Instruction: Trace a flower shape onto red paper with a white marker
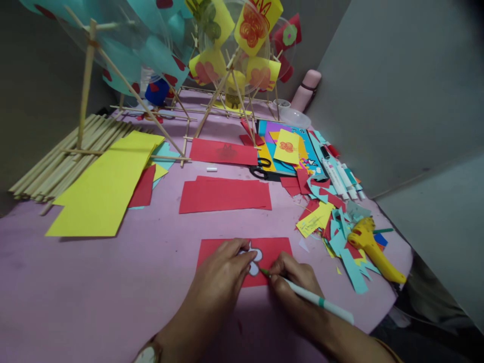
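Note:
A red paper rectangle point(278, 246) lies flat on the pink tabletop in front of me. On it rests a small white paper cutout point(254, 267) with rounded lobes and a dark outline, partly hidden by fingers. My left hand point(227, 267) presses the cutout down, its thumb and fingertips drawn together on it. In my right hand point(295, 282) is a white marker point(313, 296) with a green tip and a green band, held like a pen. Its tip meets the lower right edge of the cutout.
Red sheets point(225, 195), yellow paper point(102, 186) and bamboo sticks point(49, 156) lie beyond. To the right are paper scraps point(346, 237), a yellow glue gun point(378, 252), several markers point(336, 174) and black scissors point(260, 169). Stick-framed paper pinwheels point(230, 65) stand behind.

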The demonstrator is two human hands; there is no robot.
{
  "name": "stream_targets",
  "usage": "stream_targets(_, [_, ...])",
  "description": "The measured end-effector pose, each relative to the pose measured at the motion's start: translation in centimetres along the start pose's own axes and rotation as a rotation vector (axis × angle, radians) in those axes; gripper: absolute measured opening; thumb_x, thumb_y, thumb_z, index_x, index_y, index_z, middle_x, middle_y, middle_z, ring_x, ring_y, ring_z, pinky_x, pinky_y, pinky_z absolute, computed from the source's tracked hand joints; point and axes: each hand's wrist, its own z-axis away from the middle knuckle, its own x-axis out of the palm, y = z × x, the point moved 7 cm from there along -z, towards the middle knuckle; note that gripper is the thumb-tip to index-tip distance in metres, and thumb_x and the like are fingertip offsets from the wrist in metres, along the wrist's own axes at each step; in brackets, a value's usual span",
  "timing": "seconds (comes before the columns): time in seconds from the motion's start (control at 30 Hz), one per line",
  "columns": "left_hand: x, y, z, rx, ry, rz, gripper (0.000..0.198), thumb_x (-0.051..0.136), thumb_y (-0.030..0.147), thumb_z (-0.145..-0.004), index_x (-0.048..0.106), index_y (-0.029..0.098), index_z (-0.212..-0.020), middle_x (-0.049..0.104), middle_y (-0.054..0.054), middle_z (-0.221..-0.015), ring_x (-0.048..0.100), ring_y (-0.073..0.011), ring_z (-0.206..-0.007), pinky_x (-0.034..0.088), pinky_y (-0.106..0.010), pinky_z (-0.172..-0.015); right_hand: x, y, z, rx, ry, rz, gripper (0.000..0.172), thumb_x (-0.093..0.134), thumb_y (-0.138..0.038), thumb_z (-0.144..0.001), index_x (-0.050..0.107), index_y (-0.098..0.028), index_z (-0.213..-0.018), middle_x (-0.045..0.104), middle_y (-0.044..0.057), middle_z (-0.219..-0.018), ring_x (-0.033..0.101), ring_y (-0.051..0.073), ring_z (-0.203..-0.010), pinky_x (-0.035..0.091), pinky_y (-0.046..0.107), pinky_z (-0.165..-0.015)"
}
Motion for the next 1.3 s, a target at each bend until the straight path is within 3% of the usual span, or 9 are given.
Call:
stream_targets(0.67, [-0.2,0.1,0.0,0.025,0.034,-0.002,0.024,0.051,0.011,-0.088,0.065,0.022,-0.103,0.062,-0.005,-0.100,0.059,-0.0201,-0.092,0.050,-0.031,-0.075,0.4,-0.7,-0.3,-0.037,-0.055,0.085,0.011,0.037,-0.020,-0.070,0.037,-0.024,-0.061,0.035,-0.007,-0.046,0.031,0.010,-0.038,0.026,0.021,-0.038])
stream_targets(1.3, [-0.1,0.0,0.1,0.055,0.065,-0.038,0.025,0.050,0.012,-0.087,0.065,0.022,-0.105,0.063,-0.006,-0.103,0.061,-0.0210,-0.094,0.051,-0.032,-0.075,1.1,-1.4,-0.1,-0.211,-0.098,0.107,0.015,0.036,-0.015,-0.076,0.037,-0.023,-0.063,0.035,-0.008,-0.048,0.032,0.008,-0.037,0.026,0.019,-0.037])
